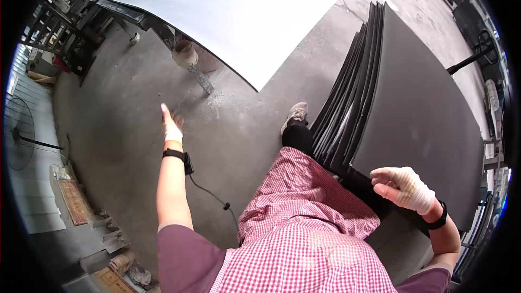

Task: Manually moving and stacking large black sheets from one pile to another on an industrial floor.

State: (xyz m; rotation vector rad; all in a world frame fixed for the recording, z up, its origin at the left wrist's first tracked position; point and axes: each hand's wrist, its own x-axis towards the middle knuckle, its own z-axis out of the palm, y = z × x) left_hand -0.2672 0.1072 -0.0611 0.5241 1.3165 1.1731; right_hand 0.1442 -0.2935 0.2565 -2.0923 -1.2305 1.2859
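My left hand (172,126) hangs over the floor at the left, its thumb and fingers stretched out and nothing in it. A white covering wraps its palm, and a black band with a cable sits on the wrist. My right hand (404,188), in a white fingerless glove, is above the lower front part of a stack of large black sheets (423,103). Its fingers bend slightly, with the thumb apart, and I see nothing held. Whether it touches the front sheet I cannot tell. The sheets stand on edge, leaning together and fanned at the left side.
A large white sheet (233,11) lies on a table at the top, its corner pointing toward me. Under it show a metal leg (201,78) and a round container (184,54). A fan (19,133) stands far left. My shoe (297,114) is beside the stack.
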